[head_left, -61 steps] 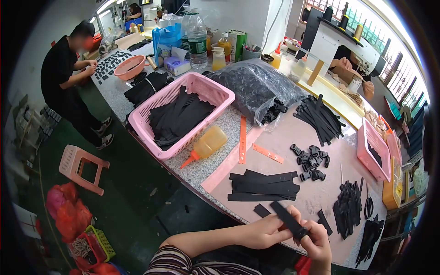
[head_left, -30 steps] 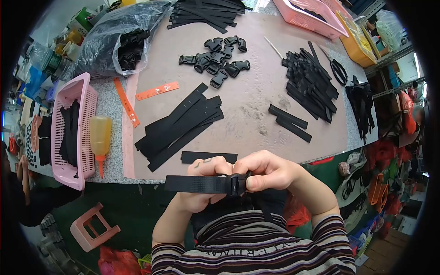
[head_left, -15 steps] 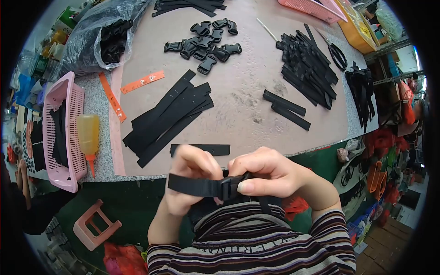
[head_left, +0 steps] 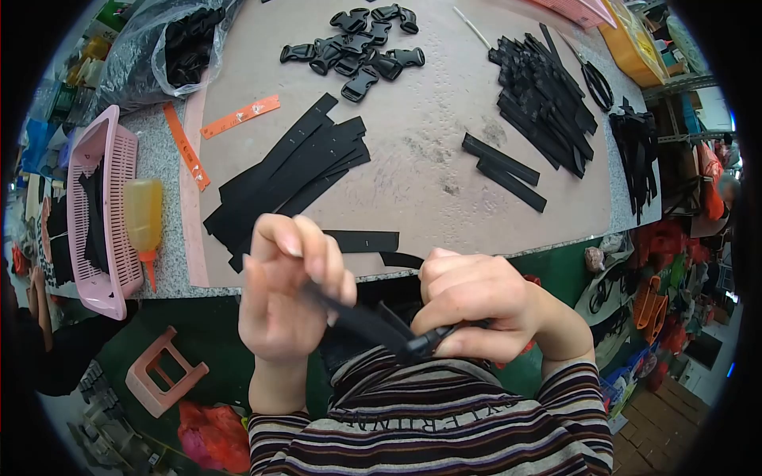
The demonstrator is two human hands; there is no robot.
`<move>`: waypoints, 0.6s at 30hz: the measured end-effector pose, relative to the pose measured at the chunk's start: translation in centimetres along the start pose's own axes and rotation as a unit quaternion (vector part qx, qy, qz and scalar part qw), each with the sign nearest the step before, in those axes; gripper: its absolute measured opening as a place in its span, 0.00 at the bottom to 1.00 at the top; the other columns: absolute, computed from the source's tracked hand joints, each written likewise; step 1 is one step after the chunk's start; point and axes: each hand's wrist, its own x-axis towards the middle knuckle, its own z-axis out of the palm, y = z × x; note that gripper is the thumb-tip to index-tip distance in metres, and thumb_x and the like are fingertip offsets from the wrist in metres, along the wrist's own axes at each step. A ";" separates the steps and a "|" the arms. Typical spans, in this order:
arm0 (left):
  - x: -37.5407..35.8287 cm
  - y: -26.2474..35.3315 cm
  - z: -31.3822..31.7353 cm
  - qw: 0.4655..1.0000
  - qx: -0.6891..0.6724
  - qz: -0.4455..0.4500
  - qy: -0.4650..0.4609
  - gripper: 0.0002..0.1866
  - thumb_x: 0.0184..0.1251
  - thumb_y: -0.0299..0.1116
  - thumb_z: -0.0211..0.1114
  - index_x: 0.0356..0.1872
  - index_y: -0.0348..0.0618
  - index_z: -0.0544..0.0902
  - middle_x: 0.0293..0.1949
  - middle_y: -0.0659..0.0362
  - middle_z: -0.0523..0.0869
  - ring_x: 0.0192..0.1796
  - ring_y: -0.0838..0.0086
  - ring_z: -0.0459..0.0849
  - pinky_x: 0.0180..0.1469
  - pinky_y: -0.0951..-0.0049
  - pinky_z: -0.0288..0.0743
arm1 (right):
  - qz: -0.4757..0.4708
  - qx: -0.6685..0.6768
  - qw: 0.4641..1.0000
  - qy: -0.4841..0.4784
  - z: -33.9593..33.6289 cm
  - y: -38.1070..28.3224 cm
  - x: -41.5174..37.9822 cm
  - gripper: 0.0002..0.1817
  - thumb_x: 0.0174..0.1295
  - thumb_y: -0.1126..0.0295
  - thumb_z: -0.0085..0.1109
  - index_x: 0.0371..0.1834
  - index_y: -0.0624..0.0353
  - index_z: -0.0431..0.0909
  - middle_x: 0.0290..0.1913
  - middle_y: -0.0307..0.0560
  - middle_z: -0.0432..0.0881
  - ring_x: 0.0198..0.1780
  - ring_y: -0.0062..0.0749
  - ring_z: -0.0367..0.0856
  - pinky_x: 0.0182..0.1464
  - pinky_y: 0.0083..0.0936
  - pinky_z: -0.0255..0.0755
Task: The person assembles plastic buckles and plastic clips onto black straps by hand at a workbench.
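Note:
In front of my body, my right hand (head_left: 480, 305) is closed on a black plastic side-release buckle (head_left: 425, 343), pinching it between thumb and fingers. A black webbing strap (head_left: 361, 321) runs from the buckle toward my left hand, its far end smeared by motion. Another piece of black strap shows above the right hand's knuckles. My left hand (head_left: 290, 297) is raised palm inward with its fingers apart, close beside the strap's blurred end. Just beyond, a flat black strip (head_left: 361, 240) lies at the table's near edge.
Black strips (head_left: 298, 170) lie stacked on the left of the table (head_left: 413, 190), with loose buckles (head_left: 349, 47) behind. Finished-looking straps (head_left: 544, 103) are heaped at right near scissors (head_left: 595, 83). A pink basket (head_left: 127, 214) and a glue bottle (head_left: 143, 218) stand left.
My left hand has let go of the strap and opened, moving up and left. The buckle in my right hand has tilted and dropped slightly. The view has shifted a little.

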 end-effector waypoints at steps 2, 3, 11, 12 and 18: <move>-0.2 0.0 0.1 0.998 0.066 -0.017 0.003 0.29 0.78 0.64 0.49 0.46 0.43 0.66 0.35 0.57 0.72 0.30 0.75 0.73 0.27 0.79 0.72 | 0.021 -0.001 1.000 0.010 0.0 0.2 -0.4 0.10 0.61 0.73 0.68 0.42 0.66 0.83 0.29 0.46 0.78 0.28 0.39 0.69 0.36 0.34 0.62; -0.3 0.2 0.3 0.995 0.072 -0.059 -0.029 0.31 0.75 0.66 0.53 0.45 0.43 0.66 0.32 0.58 0.73 0.26 0.76 0.72 0.25 0.80 0.71 | 0.033 -0.003 0.999 0.015 -0.1 0.4 -0.5 0.10 0.61 0.73 0.68 0.42 0.66 0.83 0.29 0.46 0.79 0.28 0.39 0.69 0.36 0.34 0.62; -0.4 -0.6 1.2 0.990 0.077 -0.074 0.093 0.42 0.49 0.54 0.85 0.52 0.43 0.65 0.26 0.58 0.81 0.28 0.76 0.80 0.27 0.80 0.75 | 0.090 -0.052 0.994 0.030 0.1 0.5 -0.6 0.09 0.59 0.72 0.65 0.39 0.66 0.84 0.27 0.46 0.79 0.27 0.39 0.72 0.37 0.33 0.64; -0.4 -1.2 0.1 0.993 0.006 -0.114 0.035 0.38 0.52 0.55 0.84 0.48 0.41 0.69 0.25 0.59 0.81 0.25 0.77 0.80 0.27 0.80 0.74 | 0.090 -0.054 0.994 0.035 0.3 0.6 -0.6 0.09 0.59 0.72 0.65 0.39 0.66 0.84 0.27 0.45 0.79 0.27 0.38 0.72 0.37 0.33 0.63; -1.0 -1.5 1.7 0.952 0.274 -0.131 0.027 0.18 0.80 0.44 0.60 0.33 0.41 0.75 0.23 0.61 0.78 0.22 0.84 0.77 0.24 0.83 0.67 | 0.121 -0.027 0.992 0.037 0.6 0.6 -0.5 0.10 0.62 0.70 0.66 0.40 0.67 0.83 0.28 0.47 0.80 0.29 0.39 0.77 0.38 0.32 0.69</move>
